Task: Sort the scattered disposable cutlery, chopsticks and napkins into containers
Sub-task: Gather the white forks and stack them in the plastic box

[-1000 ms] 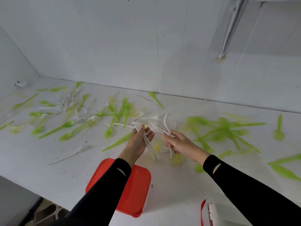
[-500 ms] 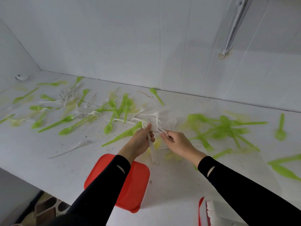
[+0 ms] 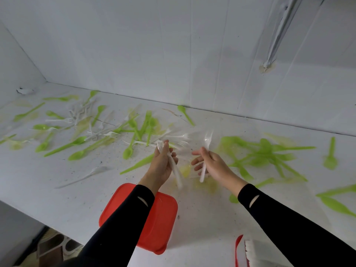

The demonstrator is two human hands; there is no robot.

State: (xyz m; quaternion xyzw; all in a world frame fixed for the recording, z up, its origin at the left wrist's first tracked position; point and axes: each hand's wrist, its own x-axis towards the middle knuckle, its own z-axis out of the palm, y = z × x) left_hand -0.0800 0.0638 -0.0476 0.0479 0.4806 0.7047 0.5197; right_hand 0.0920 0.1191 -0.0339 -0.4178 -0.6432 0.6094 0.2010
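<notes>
While raised above the white tabletop (image 3: 48,189), left hand (image 3: 162,164) closed around a bundle of white forks (image 3: 174,168), tines up by the thumb, handles slanting down toward the near edge. Right hand (image 3: 212,165) just beside it, apart from it, thumb and curled fingers pinching a single white fork (image 3: 204,160), held upright, tines blurred at the top, forefinger stretched loose toward the left hand. Below the left sleeve, red container lid (image 3: 161,228), resting flat at the near edge. Bottom right, red-rimmed container (image 3: 238,251) with something white inside, cut off by the frame. Across the tabletop, green spoons (image 3: 77,141) and more white forks (image 3: 109,133) scattered to the left, a tangle of green cutlery (image 3: 269,151) to the right, blurred. One pale knife (image 3: 86,175) lying alone, near left.
</notes>
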